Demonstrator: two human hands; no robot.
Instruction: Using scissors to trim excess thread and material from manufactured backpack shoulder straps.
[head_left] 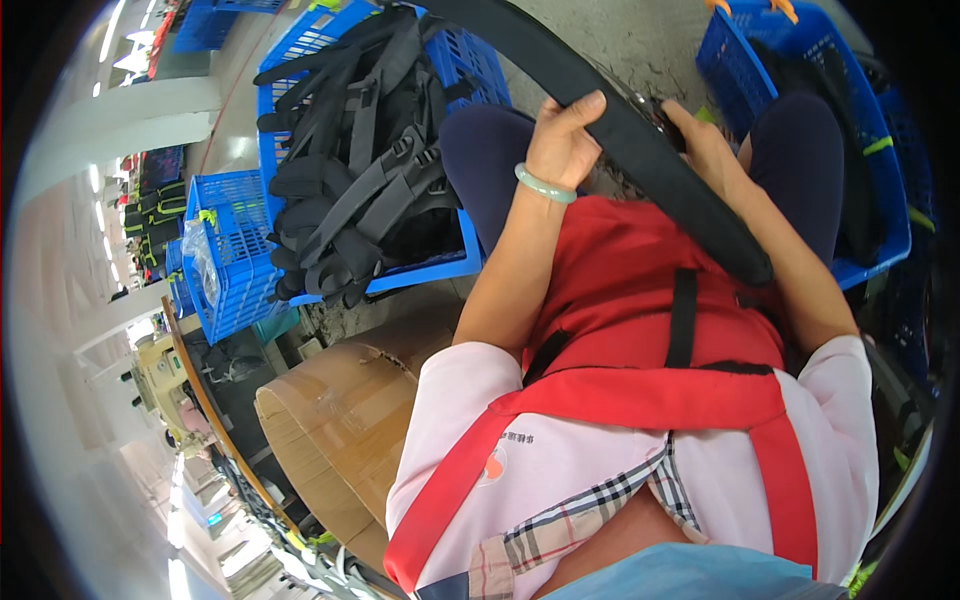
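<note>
A long black padded strap (640, 150) runs from the top of the view down across my lap, its rounded lower end resting over my red apron. My left hand (565, 140), with a pale green bangle at the wrist, grips the strap's left edge, thumb on top and fingers beneath. On the strap's other side, my right hand (705, 150) is closed around a small dark tool (662, 118) with a shiny metal part, perhaps scissors. The strap and the fingers hide much of it.
A blue crate (470, 262) heaped with black straps and buckles (370, 150) stands at my left. Another blue crate (885, 255) with black pieces is at my right. A cardboard box (340, 420) and a smaller blue crate (235, 265) lie left. Dark scraps litter the floor.
</note>
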